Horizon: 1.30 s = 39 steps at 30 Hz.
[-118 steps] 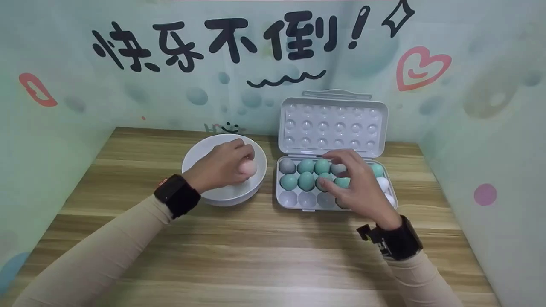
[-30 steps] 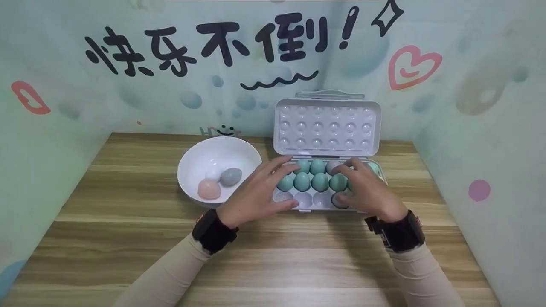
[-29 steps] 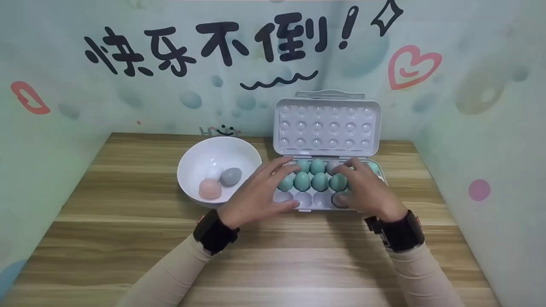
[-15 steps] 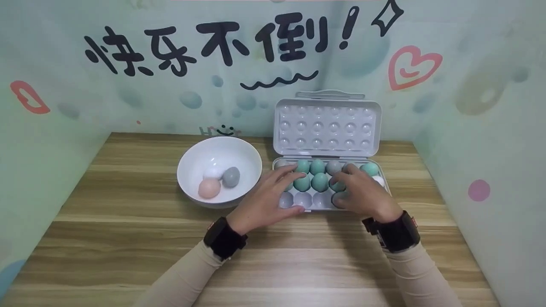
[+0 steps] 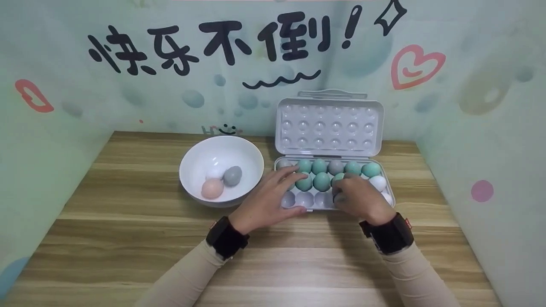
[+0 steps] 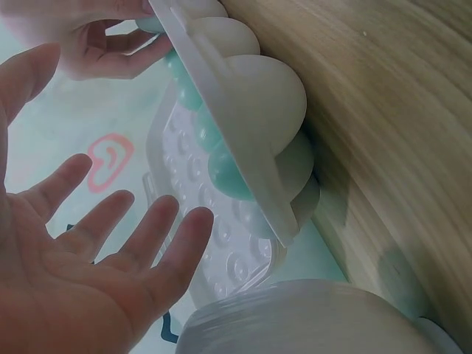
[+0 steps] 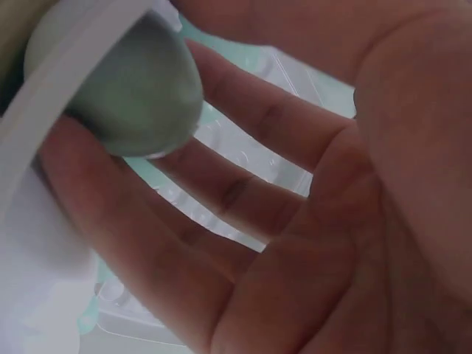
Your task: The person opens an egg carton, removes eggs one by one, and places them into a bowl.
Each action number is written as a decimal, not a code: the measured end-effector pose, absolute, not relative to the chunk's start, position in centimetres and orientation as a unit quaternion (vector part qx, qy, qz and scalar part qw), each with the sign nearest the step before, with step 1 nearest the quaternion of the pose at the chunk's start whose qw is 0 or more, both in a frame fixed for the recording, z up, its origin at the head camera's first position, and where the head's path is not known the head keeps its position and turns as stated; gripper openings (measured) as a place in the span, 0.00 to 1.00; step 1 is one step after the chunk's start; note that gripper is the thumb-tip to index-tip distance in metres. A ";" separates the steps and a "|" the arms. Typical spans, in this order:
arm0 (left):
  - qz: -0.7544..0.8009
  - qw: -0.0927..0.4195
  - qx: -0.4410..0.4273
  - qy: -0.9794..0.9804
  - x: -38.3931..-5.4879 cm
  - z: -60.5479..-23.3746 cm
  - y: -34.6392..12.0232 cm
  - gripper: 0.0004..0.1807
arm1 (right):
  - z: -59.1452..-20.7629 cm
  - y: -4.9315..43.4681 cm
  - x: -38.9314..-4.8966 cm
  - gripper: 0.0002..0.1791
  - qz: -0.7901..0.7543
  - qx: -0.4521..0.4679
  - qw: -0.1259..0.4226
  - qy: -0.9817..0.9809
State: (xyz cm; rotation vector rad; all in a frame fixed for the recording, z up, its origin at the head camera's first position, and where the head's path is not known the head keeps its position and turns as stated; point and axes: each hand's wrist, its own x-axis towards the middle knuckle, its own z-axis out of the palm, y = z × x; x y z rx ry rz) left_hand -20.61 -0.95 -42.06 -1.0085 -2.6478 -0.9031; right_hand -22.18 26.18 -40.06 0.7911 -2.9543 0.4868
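Note:
Over the left end of a lidded egg tray [image 5: 304, 199] hovers my left hand [image 5: 265, 201], fingers spread and holding nothing. The left wrist view shows its palm and fingers apart from the tray. My right hand [image 5: 362, 197] is at the tray's front row, its fingers curled round an egg [image 7: 151, 92] that looks grey-green. In the right wrist view this egg sits behind the tray rim [image 7: 66, 96], fingers on both sides of it. Several green eggs [image 5: 321, 182], a few grey ones and white ones [image 5: 378, 183] stand in the cups. My hands hide some of them.
Left of the tray stands a white bowl [image 5: 192, 168] holding a pink egg [image 5: 212, 188] and a grey egg [image 5: 232, 176]. The tray's lid [image 5: 329, 128] stands raised at the back, against the printed backdrop [image 5: 170, 94]. Everything rests on a wooden table [image 5: 273, 256].
My left hand has put the pink egg into the bowl and moved right to the tray. The grey egg in the bowl has turned. My right hand's fingers have closed in round the front-row egg.

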 end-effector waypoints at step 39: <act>-0.397 0.187 -0.335 -0.834 -21.1 -41.5 -0.8 0.30 | -38.4 23.6 -21.8 0.14 0.483 0.217 0.033 -0.848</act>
